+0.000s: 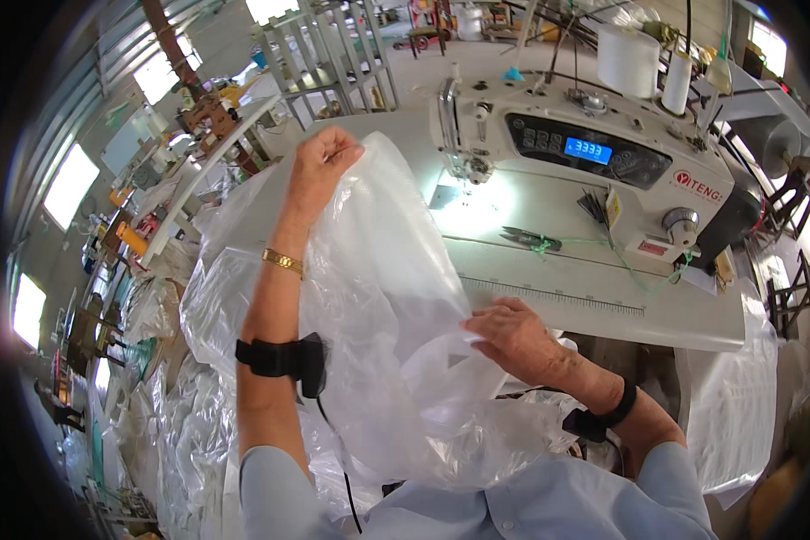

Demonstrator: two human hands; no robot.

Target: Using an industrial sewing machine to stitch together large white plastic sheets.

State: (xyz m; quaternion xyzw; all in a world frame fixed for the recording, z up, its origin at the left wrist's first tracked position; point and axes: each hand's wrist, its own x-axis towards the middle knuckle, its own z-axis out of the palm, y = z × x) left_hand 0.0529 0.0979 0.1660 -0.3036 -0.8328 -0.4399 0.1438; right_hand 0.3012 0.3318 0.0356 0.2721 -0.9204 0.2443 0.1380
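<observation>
A large translucent white woven plastic sheet [382,234] hangs over the front of the sewing table and drapes down across my lap. Raised high at its far edge, my left hand [326,160] is closed in a pinch on the sheet's upper corner. My right hand [520,340] is lower and nearer, its fingers closed at the sheet's right edge, just off the table front. Their tips are slightly blurred. To the right of the sheet stands a white sewing machine [571,135], its lamp lighting the needle area [472,193].
On the table [711,324] lie dark thread snips [529,238] with green thread, behind a printed ruler strip [558,295]. A thread cone [627,61] stands above the machine. Crumpled plastic [189,441] is heaped at left. A metal rack [324,58] stands beyond.
</observation>
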